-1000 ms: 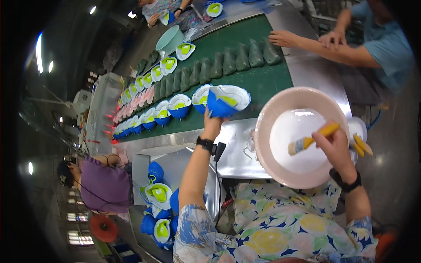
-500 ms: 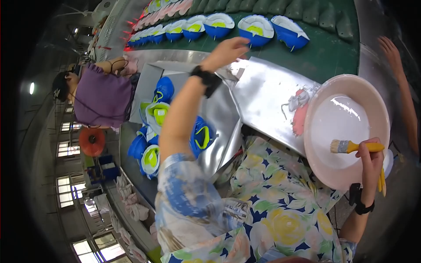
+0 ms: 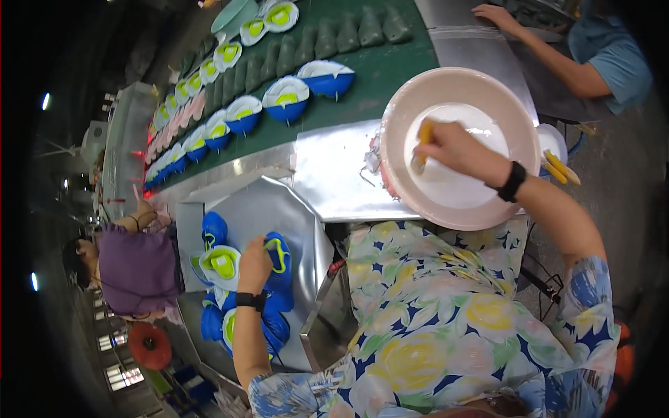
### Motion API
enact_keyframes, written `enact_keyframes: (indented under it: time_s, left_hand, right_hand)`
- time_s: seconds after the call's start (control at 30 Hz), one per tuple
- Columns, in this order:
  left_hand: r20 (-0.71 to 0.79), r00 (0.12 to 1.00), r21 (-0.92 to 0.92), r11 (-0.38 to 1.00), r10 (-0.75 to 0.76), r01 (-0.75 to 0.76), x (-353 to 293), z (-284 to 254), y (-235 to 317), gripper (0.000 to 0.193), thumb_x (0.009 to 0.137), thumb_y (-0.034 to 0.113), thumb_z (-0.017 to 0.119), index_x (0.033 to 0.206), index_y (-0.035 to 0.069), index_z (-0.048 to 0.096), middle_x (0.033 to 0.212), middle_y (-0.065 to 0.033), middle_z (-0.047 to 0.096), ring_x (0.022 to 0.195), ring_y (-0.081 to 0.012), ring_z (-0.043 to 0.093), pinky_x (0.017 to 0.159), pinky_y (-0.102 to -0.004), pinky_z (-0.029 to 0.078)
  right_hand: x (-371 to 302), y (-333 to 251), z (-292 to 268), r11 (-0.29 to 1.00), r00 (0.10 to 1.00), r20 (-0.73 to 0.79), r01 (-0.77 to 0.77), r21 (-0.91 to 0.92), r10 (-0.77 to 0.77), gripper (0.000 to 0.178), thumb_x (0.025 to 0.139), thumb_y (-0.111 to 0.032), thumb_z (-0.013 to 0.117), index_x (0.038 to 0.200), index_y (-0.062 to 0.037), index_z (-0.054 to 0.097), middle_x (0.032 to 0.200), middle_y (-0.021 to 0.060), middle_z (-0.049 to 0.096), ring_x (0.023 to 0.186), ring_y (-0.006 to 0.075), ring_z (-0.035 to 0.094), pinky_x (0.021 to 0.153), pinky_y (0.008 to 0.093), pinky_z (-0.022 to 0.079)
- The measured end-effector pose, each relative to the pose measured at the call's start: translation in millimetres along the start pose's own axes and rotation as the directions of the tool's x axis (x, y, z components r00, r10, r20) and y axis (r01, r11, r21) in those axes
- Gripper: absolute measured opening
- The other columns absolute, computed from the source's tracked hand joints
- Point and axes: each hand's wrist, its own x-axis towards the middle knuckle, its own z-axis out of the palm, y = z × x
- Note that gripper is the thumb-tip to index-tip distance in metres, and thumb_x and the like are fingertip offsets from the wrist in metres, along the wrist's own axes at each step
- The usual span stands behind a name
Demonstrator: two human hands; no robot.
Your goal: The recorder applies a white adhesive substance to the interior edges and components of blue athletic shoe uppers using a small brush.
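Observation:
My right hand point(image 3: 460, 148) grips a yellow-handled paintbrush point(image 3: 424, 136), its bristle end down at the white liquid point(image 3: 453, 184) in a large pale pink basin point(image 3: 516, 202). At my left, my left hand point(image 3: 256, 266) is closed at the edge of a blue shoe upper point(image 3: 280, 285) with lime lining; the fingertips are partly hidden. That upper lies among several others in a metal bin point(image 3: 300, 230). Beside the hand sits another upper point(image 3: 221, 266) showing its white and lime inside.
Ahead, a green conveyor belt point(image 3: 376, 97) carries rows of blue shoe uppers point(image 3: 286, 101), dark green foot-shaped pieces point(image 3: 327, 38) and pink pieces. A metal plate point(image 3: 334, 164) lies before the basin. A co-worker's arm point(image 3: 550, 59) rests at far right; a person in purple point(image 3: 139, 268) sits left.
My left hand has come back from the belt down to the uppers in the bin. My right hand has lowered the brush into the basin. The view has turned and shifted.

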Motion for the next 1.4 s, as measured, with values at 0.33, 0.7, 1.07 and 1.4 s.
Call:
enact_keyframes:
  time_s: [0.33, 0.7, 1.07, 1.4]
  left_hand:
    - [-0.330, 0.944, -0.860, 0.406, 0.018, -0.309, 67, -98, 54, 0.046, 0.100, 0.023, 0.051, 0.142, 0.006, 0.041, 0.134, -0.0060, 0.055, 0.114, -0.0193, 0.059, 0.098, -0.0358, 0.049]
    - [0.099, 0.882, -0.993, 0.098, 0.460, 0.061, 163, -90, 206, 0.050, 0.094, 0.013, 0.062, 0.140, 0.006, 0.046, 0.132, -0.0079, 0.057, 0.116, -0.0178, 0.057, 0.099, -0.0339, 0.048]
    - [-0.418, 0.878, -0.902, 0.007, 0.235, -0.431, 151, -94, 280, 0.043, 0.099, 0.025, 0.052, 0.140, 0.010, 0.046, 0.131, -0.0106, 0.057, 0.115, -0.0263, 0.060, 0.097, -0.0491, 0.050]
    - [-0.881, 0.440, -0.217, 0.681, 0.172, -0.699, 150, -72, 291, 0.054, 0.092, 0.023, 0.064, 0.138, 0.003, 0.045, 0.131, -0.0137, 0.056, 0.120, -0.0248, 0.056, 0.102, -0.0385, 0.043]
  right_hand:
    - [-58, -2, -49, 0.973, 0.986, -0.077, 0.131, -0.189, -0.147, 0.022, 0.081, -0.017, 0.071, 0.090, -0.0008, 0.060, 0.080, 0.0203, 0.066, 0.077, 0.0368, 0.065, 0.068, 0.0438, 0.049]
    - [-55, -34, -101, 0.899, 0.850, -0.374, 0.429, 0.087, -0.370, 0.020, 0.085, -0.018, 0.070, 0.093, -0.0011, 0.062, 0.082, 0.0115, 0.066, 0.073, 0.0203, 0.064, 0.065, 0.0299, 0.049]
    - [-71, -16, -93, 0.956, 0.826, -0.561, 0.204, 0.210, -0.053, 0.032, 0.081, -0.027, 0.070, 0.084, 0.0031, 0.060, 0.068, 0.0140, 0.064, 0.060, 0.0208, 0.062, 0.057, 0.0308, 0.047]
    - [-75, -13, -55, 0.827, 0.835, -0.472, 0.038, 0.561, 0.282, 0.038, 0.082, -0.031, 0.071, 0.079, 0.0065, 0.063, 0.066, 0.0126, 0.065, 0.058, 0.0164, 0.064, 0.052, 0.0274, 0.047]
